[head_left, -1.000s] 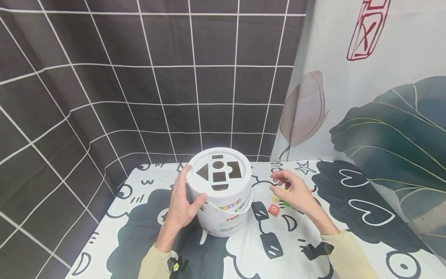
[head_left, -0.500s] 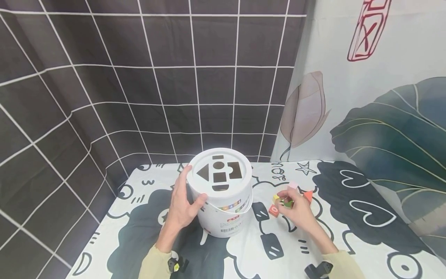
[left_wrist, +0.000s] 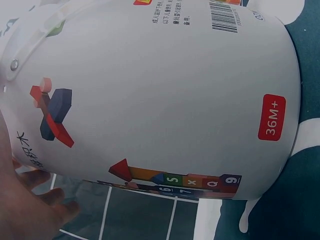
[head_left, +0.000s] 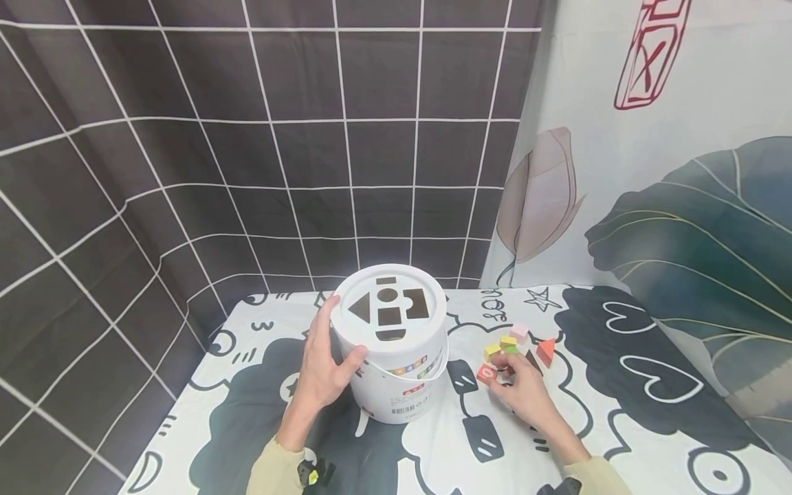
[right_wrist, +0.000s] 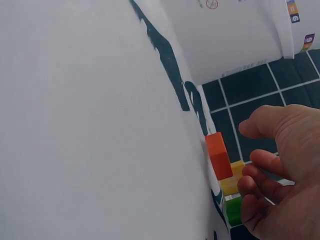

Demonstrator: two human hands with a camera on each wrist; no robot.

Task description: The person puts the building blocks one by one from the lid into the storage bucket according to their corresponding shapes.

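Note:
A white bucket [head_left: 396,399] stands upright, its white lid [head_left: 361,337] cut with several shaped holes. My left hand [head_left: 322,368] rests on its left side, fingers extended along the lid's edge and thumb on the front rim. To the right, my right hand [head_left: 526,395] is low over a cluster of wooden blocks, fingers bent down and thumb by a red block marked 0 [head_left: 487,373]. In the right wrist view, thumb and fingers stand apart beside an orange-red block [right_wrist: 219,156], with a yellow block [right_wrist: 232,180] and a green block [right_wrist: 233,210] beyond. The fingers hide part of the cluster.
Behind the right hand lie yellow blocks [head_left: 508,341], a pink block [head_left: 520,333] and an orange-red triangular block [head_left: 546,352]. A patterned cloth [head_left: 433,460] covers the table. Dark gridded fabric [head_left: 383,151] hangs behind it. The bucket's handle [head_left: 443,364] hangs down at its right.
My right hand has come down from above the blocks and drawn slightly towards me, uncovering the yellow, pink and orange-red ones. My left hand and the bucket stay where they were.

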